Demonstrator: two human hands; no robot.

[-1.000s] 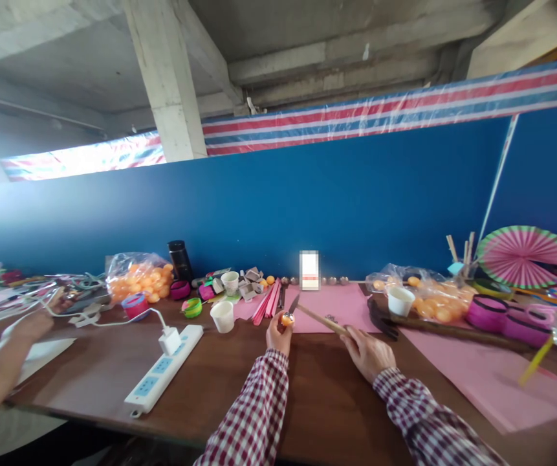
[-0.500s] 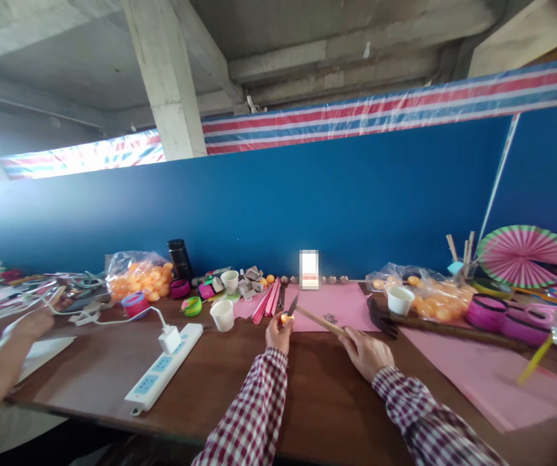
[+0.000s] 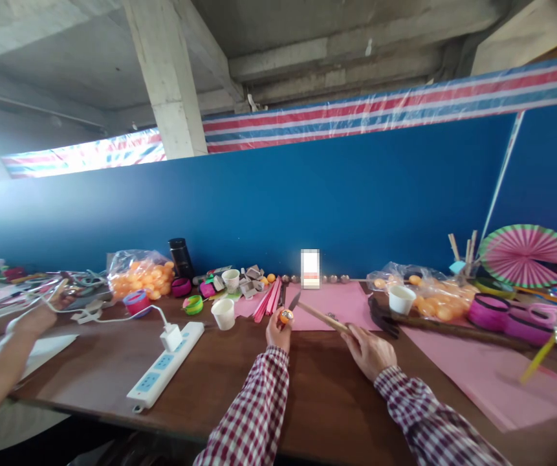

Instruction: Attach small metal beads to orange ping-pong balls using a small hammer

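Observation:
My left hand (image 3: 278, 333) is closed around a small orange ball (image 3: 286, 316) whose top shows shiny silvery spots. A thin wooden stick (image 3: 324, 317) is gripped in my right hand (image 3: 371, 353), its far end pointing left, a little above and beside the ball. I cannot tell whether the stick touches it. Just behind the ball is a dark pointed blade (image 3: 294, 300); its handle is hidden. Beneath the stick lies a pink sheet (image 3: 350, 301) with a small cluster of shiny bits (image 3: 332, 317) on it.
Left are a power strip (image 3: 164, 369), white paper cups (image 3: 223, 314) and a bag of orange balls (image 3: 140, 279). On the right, a hammer (image 3: 380, 317), another cup (image 3: 402, 299) and more bagged balls (image 3: 446, 304). A co-worker's arm (image 3: 26, 336) reaches in at far left.
The ball in my left hand looked brightly lit before; now its orange surface and silvery spots show. My hands and the stick have hardly moved.

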